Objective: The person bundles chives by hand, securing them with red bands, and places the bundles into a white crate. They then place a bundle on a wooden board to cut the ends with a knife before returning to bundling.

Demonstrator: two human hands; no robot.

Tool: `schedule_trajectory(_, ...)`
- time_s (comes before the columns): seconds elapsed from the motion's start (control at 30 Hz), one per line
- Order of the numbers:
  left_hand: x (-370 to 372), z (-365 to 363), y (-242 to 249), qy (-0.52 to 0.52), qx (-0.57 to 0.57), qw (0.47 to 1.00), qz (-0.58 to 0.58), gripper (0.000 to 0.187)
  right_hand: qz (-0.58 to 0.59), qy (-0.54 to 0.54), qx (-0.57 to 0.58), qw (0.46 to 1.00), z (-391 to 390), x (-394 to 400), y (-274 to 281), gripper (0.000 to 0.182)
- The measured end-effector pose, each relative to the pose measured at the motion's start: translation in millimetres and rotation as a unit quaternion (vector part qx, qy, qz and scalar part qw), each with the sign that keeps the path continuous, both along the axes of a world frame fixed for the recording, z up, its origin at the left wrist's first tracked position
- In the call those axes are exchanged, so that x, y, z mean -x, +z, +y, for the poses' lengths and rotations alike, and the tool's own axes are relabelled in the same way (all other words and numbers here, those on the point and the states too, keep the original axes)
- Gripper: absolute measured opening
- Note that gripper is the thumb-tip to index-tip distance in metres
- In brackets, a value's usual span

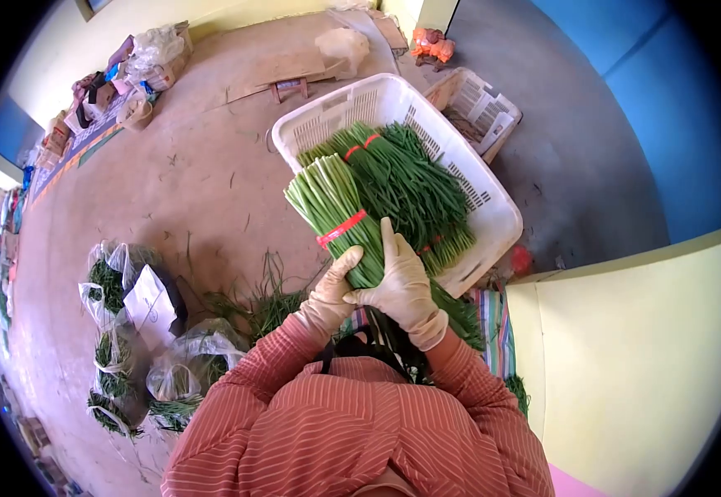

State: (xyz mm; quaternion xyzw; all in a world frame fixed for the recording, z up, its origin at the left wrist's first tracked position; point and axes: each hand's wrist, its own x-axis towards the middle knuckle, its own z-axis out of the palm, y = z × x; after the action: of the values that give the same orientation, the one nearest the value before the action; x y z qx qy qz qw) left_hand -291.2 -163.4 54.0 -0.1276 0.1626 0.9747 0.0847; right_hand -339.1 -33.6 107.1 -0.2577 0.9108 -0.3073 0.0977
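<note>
Between my two gloved hands is a thick bunch of garlic chives (327,195), tied with a red band (342,228) and pale at its cut ends. My left hand (333,286) grips its left side below the band. From the right, my right hand (403,286) clasps the same bunch, with one finger pointing up along the stalks. Just beyond stands a white plastic crate (493,211), where more banded bunches of chives (414,178) lie. The held bunch overlaps the crate's near left side; its leafy end runs down under my right hand.
Loose chives (269,311) lie on the floor at left, near plastic bags of greens (182,373) and a white paper sheet (151,306). Another crate (480,108) stands behind the white one. A small stool (290,87) is farther back. A low yellow wall (625,331) borders the right.
</note>
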Motion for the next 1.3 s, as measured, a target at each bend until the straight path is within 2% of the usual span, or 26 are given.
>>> schedule_trajectory(0.07, 25.2, 7.9, -4.4, -0.010, -0.025, 1.000, -0.003, 0.060, -0.025, 0.004, -0.024, 0.999, 7.5, 26.7, 4.0, 0.139)
schedule_trajectory(0.13, 50.2, 14.3, -17.9, -0.015, -0.041, 0.999, -0.021, 0.058, -0.031, 0.016, -0.001, 0.999, 16.2, 53.7, -8.4, 0.135)
schedule_trajectory(0.2, 74.9, 20.7, -27.3, 0.006, -0.024, 1.000, 0.001, 0.059, 0.009, 0.019, -0.019, 1.000, 21.3, 76.6, -19.5, 0.134)
schedule_trajectory(0.27, 99.8, 22.0, -39.5, -0.018, -0.029, 0.999, 0.001, 0.069, -0.064, -0.008, -0.098, 0.993, 20.0, 99.2, -12.4, 0.126)
schedule_trajectory(0.3, 111.5, 22.4, -47.2, -0.036, -0.033, 0.999, 0.017, 0.070, -0.042, -0.011, -0.117, 0.992, 20.6, 110.6, -18.3, 0.123)
schedule_trajectory(0.47, 193.0, 19.1, -69.0, -0.108, -0.071, 0.991, -0.034, 0.067, -0.085, -0.064, -0.128, 0.986, 22.4, 189.3, -38.9, 0.117)
schedule_trajectory(0.57, 258.1, 13.1, -85.5, -0.118, -0.045, 0.992, -0.013, 0.067, -0.051, -0.080, -0.056, 0.994, 33.4, 253.8, -65.7, 0.111)
schedule_trajectory(0.63, 304.7, 0.7, -101.0, -0.138, 0.153, 0.976, 0.067, 0.070, -0.045, -0.089, -0.050, 0.994, 35.2, 299.9, -79.5, 0.110)
schedule_trajectory(0.67, 328.3, -11.7, -110.9, -0.139, 0.150, 0.977, 0.060, 0.070, -0.031, -0.096, -0.039, 0.994, 29.1, 321.6, -83.4, 0.109)
schedule_trajectory(0.7, 351.7, -29.8, -123.2, -0.204, 0.378, 0.896, 0.113, 0.072, 0.047, -0.096, -0.041, 0.993, 22.9, 339.1, -85.8, 0.107)
schedule_trajectory(0.73, 370.9, -43.3, -137.0, -0.263, 0.579, 0.755, 0.159, 0.074, 0.037, -0.097, -0.042, 0.994, 16.4, 354.5, -96.7, 0.107)
schedule_trajectory(0.77, 390.7, -50.2, -156.0, -0.225, 0.690, 0.645, 0.240, 0.076, 0.094, -0.102, -0.062, 0.988, 9.8, 370.6, -109.0, 0.105)
schedule_trajectory(0.8, 406.6, -53.5, -174.6, -0.231, 0.688, 0.646, 0.237, 0.076, 0.149, -0.105, -0.082, 0.980, 3.6, 384.7, -122.4, 0.103)
schedule_trajectory(0.83, 419.3, -54.9, -190.1, -0.203, 0.771, 0.521, 0.304, 0.074, 0.140, -0.107, -0.082, 0.981, -6.0, 394.9, -140.2, 0.103)
schedule_trajectory(0.87, 429.2, -55.5, -205.4, -0.169, 0.832, 0.382, 0.366, 0.073, 0.158, -0.123, -0.139, 0.970, -17.9, 402.7, -162.5, 0.102)
schedule_trajectory(0.9, 432.9, -54.6, -220.8, -0.192, 0.849, 0.316, 0.378, 0.074, 0.177, -0.138, -0.194, 0.955, -26.3, 410.1, -185.0, 0.101)
schedule_trajectory(0.93, 433.6, -55.7, -227.2, -0.197, 0.848, 0.317, 0.377, 0.074, 0.171, -0.138, -0.195, 0.956, -28.8, 413.6, -208.7, 0.101)
schedule_trajectory(1.0, 430.0, -55.5, -234.2, -0.304, 0.817, 0.326, 0.366, 0.077, 0.178, -0.138, -0.206, 0.952, -28.1, 410.9, -253.0, 0.099)
schedule_trajectory(1.03, 426.7, -54.0, -239.4, -0.269, 0.826, 0.324, 0.375, 0.073, 0.152, -0.134, -0.233, 0.951, -30.4, 410.2, -263.4, 0.097)
schedule_trajectory(1.07, 424.6, -53.1, -244.2, -0.276, 0.823, 0.324, 0.375, 0.073, 0.144, -0.136, -0.233, 0.952, -29.2, 411.3, -271.9, 0.097)
schedule_trajectory(1.13, 419.2, -51.9, -244.0, -0.260, 0.845, 0.270, 0.381, 0.066, 0.101, -0.115, -0.154, 0.976, -24.5, 415.0, -282.2, 0.097)
schedule_trajectory(1.17, 420.8, -52.8, -238.0, -0.336, 0.822, 0.261, 0.377, 0.064, 0.029, -0.118, -0.138, 0.983, -23.4, 417.9, -275.7, 0.095)
schedule_trajectory(1.2, 416.5, -53.8, -238.2, -0.340, 0.820, 0.261, 0.379, 0.064, 0.024, -0.121, -0.138, 0.983, -20.2, 420.8, -264.2, 0.095)
schedule_trajectory(1.27, 403.9, -58.5, -238.1, -0.320, 0.818, 0.263, 0.399, 0.063, -0.155, -0.053, -0.090, 0.982, -13.4, 429.1, -246.1, 0.094)
schedule_trajectory(1.3, 404.0, -58.3, -240.9, -0.322, 0.819, 0.259, 0.398, 0.063, -0.234, -0.059, -0.033, 0.970, -5.4, 434.1, -251.0, 0.096)
